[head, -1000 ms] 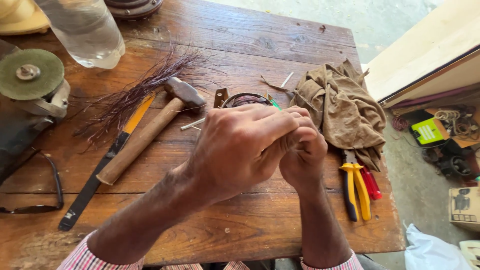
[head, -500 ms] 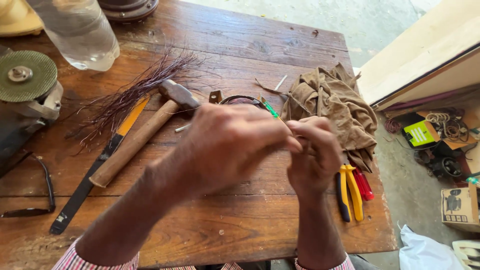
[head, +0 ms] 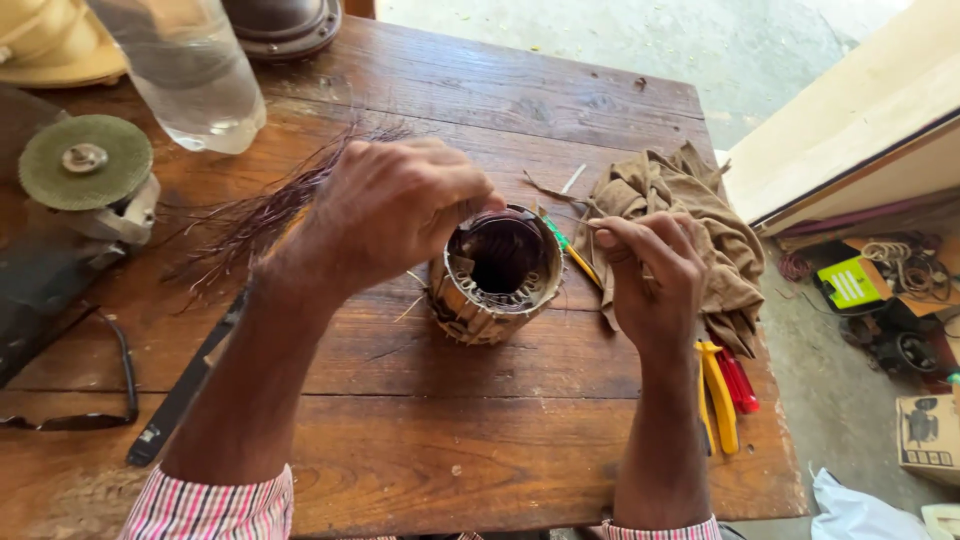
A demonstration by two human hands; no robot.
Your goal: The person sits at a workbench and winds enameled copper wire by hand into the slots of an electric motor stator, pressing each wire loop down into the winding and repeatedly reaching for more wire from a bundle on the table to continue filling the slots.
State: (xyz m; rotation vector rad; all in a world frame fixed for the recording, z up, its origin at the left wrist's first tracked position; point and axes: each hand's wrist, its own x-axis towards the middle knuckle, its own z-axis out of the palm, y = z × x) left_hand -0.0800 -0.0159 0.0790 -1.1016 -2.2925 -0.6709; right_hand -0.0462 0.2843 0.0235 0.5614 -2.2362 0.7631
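Observation:
A round motor stator (head: 495, 275) with copper windings stands on the wooden table (head: 400, 440). My left hand (head: 395, 205) rests on its left rim, fingers curled over the top edge as if gripping it. To the right of the stator, my right hand (head: 650, 275) is closed, pinching a thin strip or wire between thumb and fingers; the item is too small to name surely. A bundle of pulled copper wire strands (head: 255, 215) lies behind my left hand.
An angle grinder with a green disc (head: 85, 165) and a clear plastic bottle (head: 190, 70) sit at the far left. A brown rag (head: 680, 215) and yellow and red handled pliers (head: 725, 390) lie at the right. A dark knife (head: 185, 385) lies left.
My hands were joined over the stator; now they have separated, the left moving to the stator's rim and the right pulling away to the right. The stator is now uncovered.

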